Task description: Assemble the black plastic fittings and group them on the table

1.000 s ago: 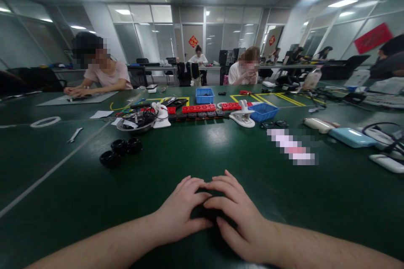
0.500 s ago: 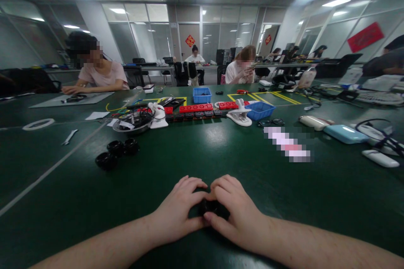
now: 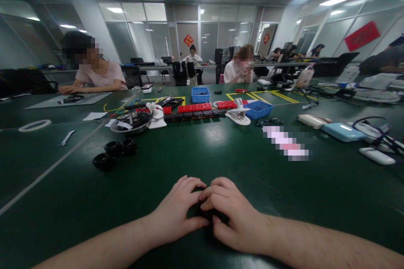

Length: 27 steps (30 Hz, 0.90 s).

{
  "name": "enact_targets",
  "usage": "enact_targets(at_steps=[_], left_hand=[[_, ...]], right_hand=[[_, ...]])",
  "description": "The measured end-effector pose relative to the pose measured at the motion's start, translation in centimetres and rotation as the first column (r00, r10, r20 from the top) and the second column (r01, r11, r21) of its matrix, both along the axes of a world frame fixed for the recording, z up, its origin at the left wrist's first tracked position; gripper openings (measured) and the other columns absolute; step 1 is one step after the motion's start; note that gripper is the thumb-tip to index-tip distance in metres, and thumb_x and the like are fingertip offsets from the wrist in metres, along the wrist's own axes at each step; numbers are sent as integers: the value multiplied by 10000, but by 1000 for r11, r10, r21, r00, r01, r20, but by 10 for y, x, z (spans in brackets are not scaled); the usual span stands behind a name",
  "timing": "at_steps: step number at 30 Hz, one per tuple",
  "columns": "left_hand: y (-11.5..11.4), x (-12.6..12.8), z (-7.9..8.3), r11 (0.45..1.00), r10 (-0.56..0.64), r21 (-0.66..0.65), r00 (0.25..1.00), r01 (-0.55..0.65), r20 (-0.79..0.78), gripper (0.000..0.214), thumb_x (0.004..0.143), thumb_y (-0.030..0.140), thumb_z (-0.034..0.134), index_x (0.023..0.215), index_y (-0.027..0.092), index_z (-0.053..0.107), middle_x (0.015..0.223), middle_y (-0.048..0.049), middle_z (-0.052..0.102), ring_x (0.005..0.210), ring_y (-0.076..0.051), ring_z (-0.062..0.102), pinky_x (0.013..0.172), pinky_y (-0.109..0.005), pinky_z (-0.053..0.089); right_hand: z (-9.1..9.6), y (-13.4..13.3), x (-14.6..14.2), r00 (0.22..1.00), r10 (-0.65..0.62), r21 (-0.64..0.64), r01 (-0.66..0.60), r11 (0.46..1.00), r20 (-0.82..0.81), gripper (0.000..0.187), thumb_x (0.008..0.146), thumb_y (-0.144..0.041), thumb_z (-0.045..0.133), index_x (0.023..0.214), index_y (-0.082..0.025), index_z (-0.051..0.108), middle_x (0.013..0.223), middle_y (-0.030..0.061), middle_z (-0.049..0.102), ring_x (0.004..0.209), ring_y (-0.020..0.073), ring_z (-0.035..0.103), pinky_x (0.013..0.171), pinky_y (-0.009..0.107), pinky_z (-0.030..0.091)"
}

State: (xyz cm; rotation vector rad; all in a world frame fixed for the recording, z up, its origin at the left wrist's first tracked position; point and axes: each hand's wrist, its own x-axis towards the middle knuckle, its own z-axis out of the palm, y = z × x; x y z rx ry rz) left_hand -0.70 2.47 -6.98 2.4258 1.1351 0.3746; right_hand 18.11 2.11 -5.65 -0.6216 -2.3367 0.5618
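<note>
My left hand [image 3: 178, 212] and my right hand [image 3: 235, 214] rest together on the green table [image 3: 202, 155], close to its near edge. Their fingers curl around a small black part [image 3: 206, 215], and the fingertips touch above it. Only a dark sliver of the part shows between the hands, so I cannot make out its shape. Three black round parts [image 3: 114, 153] lie in a cluster on the table to the far left of my hands.
Mid-table are a clear bowl of cables [image 3: 129, 122], a row of red blocks [image 3: 194, 108], two blue bins [image 3: 200, 94] [image 3: 259, 109] and a white clamp [image 3: 238, 114]. A light blue case [image 3: 342, 131] and white devices lie right. Other people sit across the table.
My fingers have curled in from lying flat and closed tighter around the small black part. The view has shifted slightly.
</note>
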Motion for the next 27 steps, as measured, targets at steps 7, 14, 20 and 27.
enact_targets(at_steps=[7, 14, 20, 27], left_hand=[[0, 0, -1, 1000, -7, 5, 1000, 7, 11, 313, 714, 333, 671, 1012, 278, 594, 1160, -34, 502, 1107, -259, 424, 1009, -497, 237], [1, -2, -4, 999, -27, 30, 1000, 27, 5, 377, 728, 379, 657, 1080, 282, 562, 1176, -38, 500, 1111, -257, 424, 1008, -495, 243], [1, -1, -2, 999, -28, 30, 1000, 28, 7, 347, 741, 369, 635, 1061, 253, 572, 1170, -57, 510, 1101, -260, 432, 1006, -484, 252], [-1, 0, 1, 1000, -5, 25, 1000, 5, -5, 361, 750, 384, 620, 1081, 250, 576, 1150, -58, 520, 1112, -264, 429, 1013, -493, 250]], right_hand=[[-6, 0, 2, 1000, 8, 49, -7, 999, -27, 226, 638, -39, 422, 765, -194, 527, 841, 15, 634, 929, 182, 503, 929, 423, 338], [-4, -1, 5, 995, 7, 48, -2, 999, -99, 345, 633, -25, 399, 902, -207, 515, 1046, 36, 560, 1041, 172, 477, 1016, 454, 244], [-1, -1, 3, 985, -149, 3, 150, 989, -85, 323, 683, -189, 581, 995, -171, 501, 976, 78, 521, 929, 213, 467, 826, 409, 394], [-5, 2, 1, 961, -268, -11, 269, 963, 67, 302, 626, -322, 719, 791, -162, 523, 813, 39, 537, 799, 197, 462, 700, 354, 382]])
